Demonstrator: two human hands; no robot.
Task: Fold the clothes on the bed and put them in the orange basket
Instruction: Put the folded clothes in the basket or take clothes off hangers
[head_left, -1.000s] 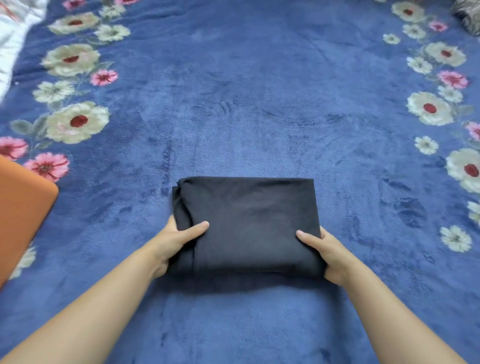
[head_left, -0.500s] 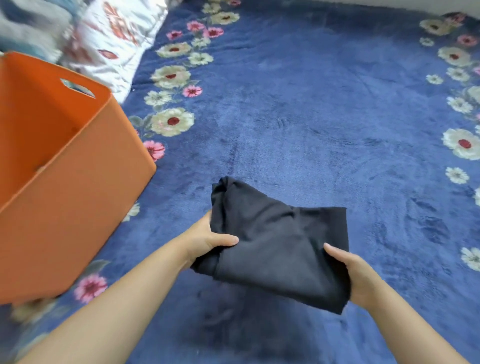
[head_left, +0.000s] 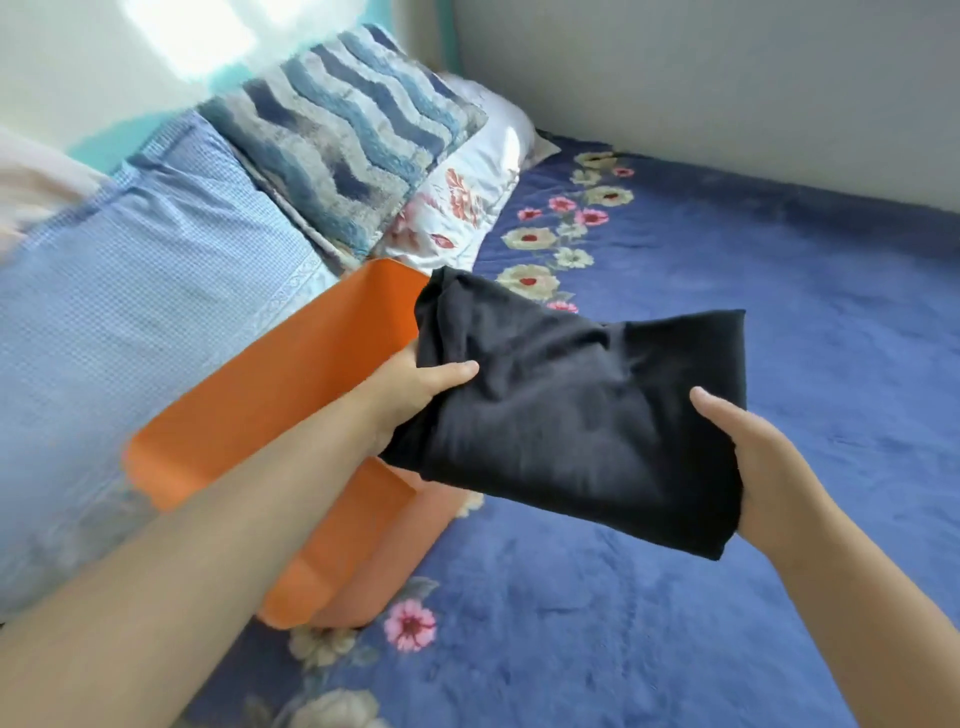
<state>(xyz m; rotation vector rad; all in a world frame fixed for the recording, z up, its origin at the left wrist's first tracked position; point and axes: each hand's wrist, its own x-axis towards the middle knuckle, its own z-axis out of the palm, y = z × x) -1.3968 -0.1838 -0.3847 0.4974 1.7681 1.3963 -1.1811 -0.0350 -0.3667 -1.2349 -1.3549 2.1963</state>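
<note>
Carrying the folded black garment (head_left: 571, 415) level matters most now: the left hand (head_left: 415, 395) pinches its end over the orange basket (head_left: 291, 384), while the right hand (head_left: 753, 462) grips the end farther from the basket. Both should lower together, I judge, and let go only once the garment lies flat inside the basket.
</note>
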